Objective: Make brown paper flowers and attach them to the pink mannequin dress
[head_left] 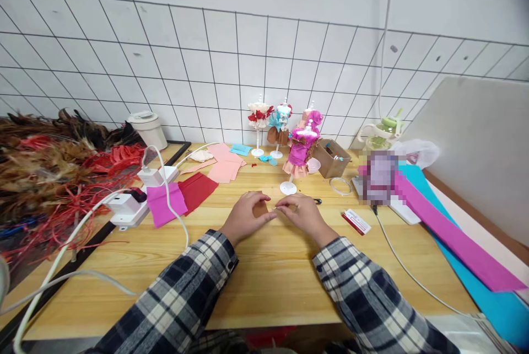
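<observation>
My right hand [303,213] is closed in a pinch, and a tiny pale thing at its fingertips is too small to name. Just to its left is my left hand [248,219], its thumb and forefinger apart and its thumb tip close to the right fingertips. Both hands are low over the wooden table [264,282]. Right behind them stands a miniature dress form [303,150] in magenta and peach crepe paper on a round white base. Several more small dress forms, one in cream and red [259,117] and one in blue and brown [279,130], stand behind it.
Left lie magenta paper [166,203], red paper [198,191], peach sheets [225,164] and a corded power strip [134,216]. Feathers [61,161] crowd the far left. Right are a cardboard box [333,161], a small red-and-white packet [356,221] and long paper strips [458,232].
</observation>
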Demonstrator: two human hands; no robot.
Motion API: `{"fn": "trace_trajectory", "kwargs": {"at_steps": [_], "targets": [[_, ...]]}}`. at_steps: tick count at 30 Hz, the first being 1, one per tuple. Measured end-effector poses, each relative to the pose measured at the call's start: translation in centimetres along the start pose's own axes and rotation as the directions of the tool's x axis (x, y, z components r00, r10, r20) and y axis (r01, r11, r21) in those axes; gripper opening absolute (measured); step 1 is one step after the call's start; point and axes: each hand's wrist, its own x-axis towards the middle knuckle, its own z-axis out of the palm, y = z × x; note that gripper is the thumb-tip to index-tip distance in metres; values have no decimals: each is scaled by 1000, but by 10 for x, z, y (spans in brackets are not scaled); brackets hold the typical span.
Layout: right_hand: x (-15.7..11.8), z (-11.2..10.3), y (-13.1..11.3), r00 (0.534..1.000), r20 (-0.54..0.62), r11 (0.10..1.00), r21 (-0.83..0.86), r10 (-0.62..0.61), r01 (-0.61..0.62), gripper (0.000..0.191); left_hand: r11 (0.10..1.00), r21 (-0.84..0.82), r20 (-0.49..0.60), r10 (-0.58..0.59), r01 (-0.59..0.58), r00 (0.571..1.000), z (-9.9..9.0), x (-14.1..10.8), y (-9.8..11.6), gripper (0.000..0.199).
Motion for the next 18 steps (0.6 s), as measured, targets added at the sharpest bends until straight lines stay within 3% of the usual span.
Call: {"fn": "trace_trajectory", "kwargs": {"at_steps": [3,8,13,18], "targets": [[-1,1,-4,999,25,996,-86,-29,31,11,968,231,19,100,-102,995,3,0,6,38],[-1,2,-4,998,24,987,-152,-56,59,12,912,376,110,134,-167,985,5,1,10,25],[-1,-1,2,993,90,972,-217,-74,92,17,922,350,144,122,-166,982,3,1,5,28],[0,-4,3,980,60,957,-213,-189,198,23,964,228,136,107,-136,985,5,2,-4,26]]}}
